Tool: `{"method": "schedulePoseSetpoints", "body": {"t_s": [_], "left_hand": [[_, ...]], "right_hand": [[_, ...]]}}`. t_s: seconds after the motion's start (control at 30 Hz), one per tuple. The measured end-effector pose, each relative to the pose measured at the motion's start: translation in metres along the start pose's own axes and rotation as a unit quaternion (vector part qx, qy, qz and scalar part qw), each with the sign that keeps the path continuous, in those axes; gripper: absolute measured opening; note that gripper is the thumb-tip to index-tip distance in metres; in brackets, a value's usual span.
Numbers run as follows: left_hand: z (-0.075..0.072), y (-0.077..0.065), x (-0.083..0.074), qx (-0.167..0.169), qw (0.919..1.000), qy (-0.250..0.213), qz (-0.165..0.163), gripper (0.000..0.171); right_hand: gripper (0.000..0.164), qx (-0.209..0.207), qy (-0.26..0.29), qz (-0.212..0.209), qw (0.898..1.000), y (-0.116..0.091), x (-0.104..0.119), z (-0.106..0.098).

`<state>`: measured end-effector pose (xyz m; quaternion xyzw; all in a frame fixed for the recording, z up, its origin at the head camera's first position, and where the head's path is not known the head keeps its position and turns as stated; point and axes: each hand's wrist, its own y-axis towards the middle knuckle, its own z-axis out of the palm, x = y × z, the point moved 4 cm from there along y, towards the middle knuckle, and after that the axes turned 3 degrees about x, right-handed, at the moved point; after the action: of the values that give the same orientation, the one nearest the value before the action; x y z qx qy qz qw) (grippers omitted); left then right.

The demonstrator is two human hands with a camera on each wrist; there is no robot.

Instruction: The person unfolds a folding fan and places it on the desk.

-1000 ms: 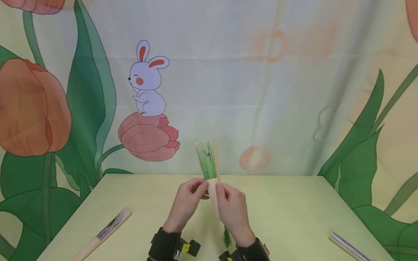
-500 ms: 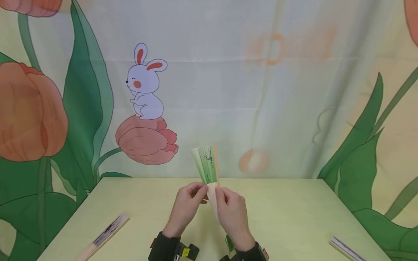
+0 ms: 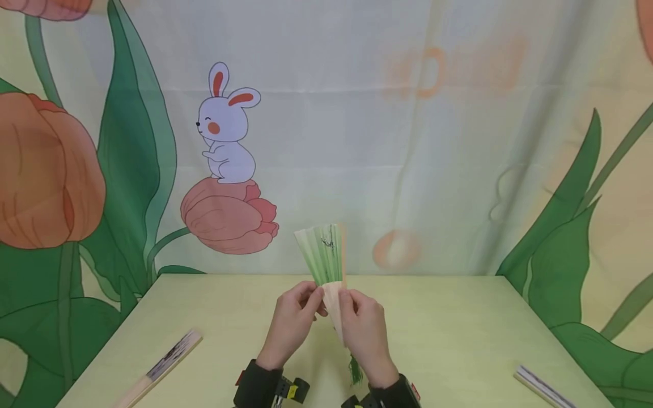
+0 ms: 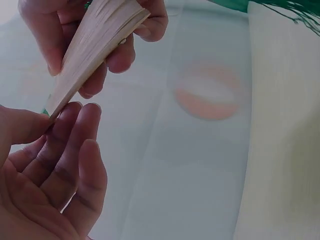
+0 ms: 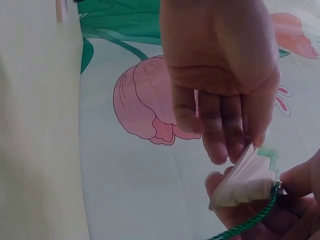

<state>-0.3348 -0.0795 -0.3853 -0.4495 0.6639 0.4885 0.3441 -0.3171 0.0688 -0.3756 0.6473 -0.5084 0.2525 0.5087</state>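
A folding fan (image 3: 325, 255) with green leaf and pale wooden ribs is held up in front of me, partly spread. My left hand (image 3: 293, 323) pinches the outer rib on its left side between thumb and fingers. On the right, my right hand (image 3: 366, 334) grips the ribs near the pivot. A green tassel (image 3: 355, 371) hangs below the fan. In the left wrist view, the wooden ribs (image 4: 97, 45) run between both hands. The right wrist view shows the fanned ribs (image 5: 245, 180) and a green cord (image 5: 250, 222) at the pivot.
A closed folding fan (image 3: 163, 365) lies at the left of the pale yellow table (image 3: 439, 334). Another closed fan (image 3: 543, 386) lies near the right front. A curtain (image 3: 357, 130) printed with tulips and a rabbit hangs behind the table.
The fan has spread wider, its left edge moving out to the left as more green leaf shows. Both hands keep their hold, almost in place.
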Motion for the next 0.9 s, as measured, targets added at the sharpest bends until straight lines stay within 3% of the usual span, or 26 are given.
{"method": "schedulePoseSetpoints", "body": {"t_s": [0.43,0.7,0.9], "left_hand": [[-0.0053,-0.0005,-0.0042,-0.013,0.9999,0.001,-0.006,0.014],[-0.0042,0.0000,-0.0016,-0.006,0.9983,-0.058,-0.005,0.016],[-0.0028,0.0002,-0.0031,-0.009,0.9970,-0.077,0.002,0.018]], "right_hand": [[0.028,0.017,0.041,0.020,0.999,-0.0025,0.0020,0.0007],[0.017,0.020,0.059,0.050,0.997,-0.0020,0.0010,-0.0011],[0.021,0.014,0.051,0.050,0.997,-0.0016,0.0004,-0.0049]]}}
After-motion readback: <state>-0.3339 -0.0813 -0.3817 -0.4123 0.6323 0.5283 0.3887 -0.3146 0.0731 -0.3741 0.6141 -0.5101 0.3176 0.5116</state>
